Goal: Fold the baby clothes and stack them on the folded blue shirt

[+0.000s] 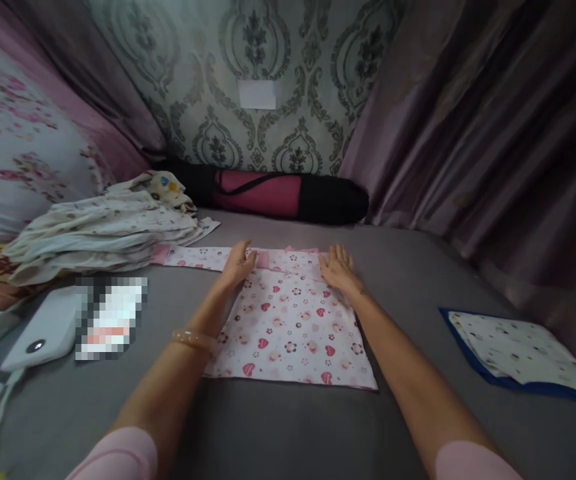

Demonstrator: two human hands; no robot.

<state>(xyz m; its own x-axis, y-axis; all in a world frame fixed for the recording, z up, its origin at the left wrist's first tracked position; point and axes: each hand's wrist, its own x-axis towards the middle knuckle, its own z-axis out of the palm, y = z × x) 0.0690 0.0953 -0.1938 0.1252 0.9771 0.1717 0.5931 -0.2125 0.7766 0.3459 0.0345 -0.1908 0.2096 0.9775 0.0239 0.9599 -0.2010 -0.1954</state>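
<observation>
A small white garment with pink hearts and flowers (291, 327) lies flat on the grey bed sheet (278, 433) in front of me, one sleeve stretched out to the left. My left hand (238, 265) rests flat on its upper left part, fingers stretched out, beside a pink cuff. My right hand (337, 268) lies flat on the upper right part, fingers spread. Neither hand grips anything. A pale bracelet (193, 340) sits on my left wrist.
A pile of printed baby clothes (103, 230) lies at the left. A folded white and blue cloth (523, 353) lies at the right. A black and pink rolled bag (278, 193) rests against the patterned wall. A white power bank (43, 333) and cables sit at the near left.
</observation>
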